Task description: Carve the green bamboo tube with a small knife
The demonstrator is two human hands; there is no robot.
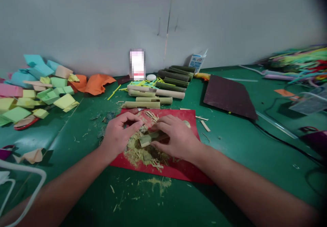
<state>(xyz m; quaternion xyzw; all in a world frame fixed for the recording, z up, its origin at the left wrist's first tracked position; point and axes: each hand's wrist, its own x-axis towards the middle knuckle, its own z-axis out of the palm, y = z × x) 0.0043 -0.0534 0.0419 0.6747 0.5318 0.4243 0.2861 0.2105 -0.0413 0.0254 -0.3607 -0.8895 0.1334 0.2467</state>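
Note:
My right hand [176, 136] is wrapped round a short piece of bamboo tube [148, 139], whose cut end points left. My left hand [120, 133] is just left of it, thumb and index finger brought together in a pinch; whatever may be between them is too small to make out. Below both hands lies a red sheet [189, 167], with a heap of shavings and sawdust [138, 153] on it. Thin wood splinters [151, 116] lie near the sheet's back edge. Cut light bamboo tubes [142, 105] lie behind the sheet.
Dark green tubes [175, 82] and a lit phone-like screen [137, 64] are at the back. Folded coloured papers [38, 90] pile up at left. A dark brown board [228, 95] and pipe-cleaner-like strands [298, 63] are at right. A white tubular frame [42, 179] stands front left.

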